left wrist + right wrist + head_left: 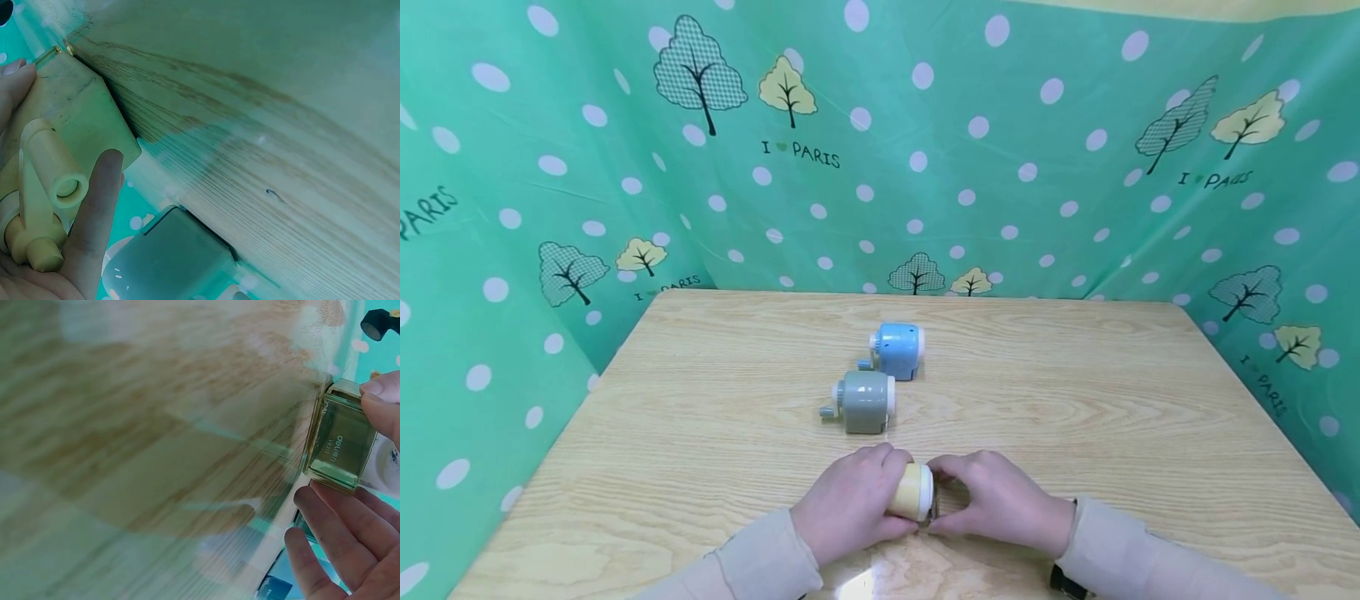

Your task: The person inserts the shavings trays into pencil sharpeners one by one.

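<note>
In the head view my left hand (850, 504) holds a yellow crank pencil sharpener (910, 492) by its body, near the table's front. Its crank handle (53, 159) shows in the left wrist view, beside my extended finger. With thumb and fingers, my right hand (996, 500) pinches a clear shavings drawer (340, 440) at the sharpener's white-rimmed end. Lettering shows on the drawer's face. Whether the drawer is partly inside the sharpener is hidden. Just beyond my hands stands a grey-green crank sharpener (865, 402), and behind it a blue one (900, 350).
The light wood-grain table (1075, 383) extends to both sides of my hands. A green dotted curtain (962, 150) hangs around its back and sides. A black band (1067, 583) shows below my right sleeve.
</note>
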`<state>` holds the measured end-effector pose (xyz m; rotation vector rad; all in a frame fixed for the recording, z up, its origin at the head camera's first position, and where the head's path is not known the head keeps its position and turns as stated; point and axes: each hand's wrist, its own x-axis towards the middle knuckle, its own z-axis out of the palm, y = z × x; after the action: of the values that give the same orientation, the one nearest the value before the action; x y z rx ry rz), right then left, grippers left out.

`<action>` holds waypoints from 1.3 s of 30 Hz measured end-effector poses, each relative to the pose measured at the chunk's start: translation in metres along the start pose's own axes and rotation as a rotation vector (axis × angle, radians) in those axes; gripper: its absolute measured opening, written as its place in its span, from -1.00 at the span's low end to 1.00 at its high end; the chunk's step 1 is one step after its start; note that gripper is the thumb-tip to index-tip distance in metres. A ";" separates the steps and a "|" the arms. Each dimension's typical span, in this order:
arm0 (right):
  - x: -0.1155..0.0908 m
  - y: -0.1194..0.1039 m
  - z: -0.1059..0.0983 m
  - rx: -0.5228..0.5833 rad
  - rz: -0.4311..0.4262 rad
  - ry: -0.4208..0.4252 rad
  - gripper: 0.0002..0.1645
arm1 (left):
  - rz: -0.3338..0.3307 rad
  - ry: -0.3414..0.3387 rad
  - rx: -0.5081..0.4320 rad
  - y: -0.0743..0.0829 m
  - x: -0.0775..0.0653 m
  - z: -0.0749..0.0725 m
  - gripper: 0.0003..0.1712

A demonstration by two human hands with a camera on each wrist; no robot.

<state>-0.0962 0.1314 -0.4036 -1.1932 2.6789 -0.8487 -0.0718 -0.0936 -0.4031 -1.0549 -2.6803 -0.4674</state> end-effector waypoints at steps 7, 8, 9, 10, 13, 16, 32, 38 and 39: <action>0.001 0.000 0.001 0.009 -0.006 0.008 -0.34 | -0.027 -0.039 -0.010 0.001 0.001 -0.001 -0.38; 0.001 0.000 0.001 0.009 -0.006 0.008 -0.34 | -0.032 -0.046 -0.013 0.001 0.001 -0.001 -0.38; 0.001 0.000 0.001 0.010 -0.006 0.009 -0.35 | -0.036 -0.053 -0.015 0.001 0.001 -0.002 -0.38; 0.001 -0.001 0.001 0.012 -0.007 0.009 -0.35 | -0.039 -0.057 -0.016 0.001 0.002 -0.002 -0.38; 0.001 -0.001 0.001 0.012 -0.010 0.013 -0.36 | -0.041 -0.059 -0.013 0.001 0.002 -0.002 -0.37; 0.001 -0.001 0.001 0.010 -0.007 0.013 -0.36 | -0.040 -0.058 -0.010 0.001 0.002 -0.002 -0.36; 0.003 -0.002 0.003 0.017 -0.021 0.025 -0.38 | -0.026 -0.038 -0.005 0.001 0.001 -0.002 -0.36; 0.005 -0.002 0.005 0.029 -0.043 0.038 -0.39 | -0.024 -0.029 -0.006 0.001 0.001 -0.001 -0.38; 0.005 -0.002 0.006 0.030 -0.045 0.039 -0.39 | -0.025 -0.029 -0.007 0.001 0.001 -0.001 -0.38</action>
<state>-0.0970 0.1243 -0.4066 -1.2482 2.6692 -0.9241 -0.0718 -0.0929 -0.4013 -1.0392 -2.7218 -0.4700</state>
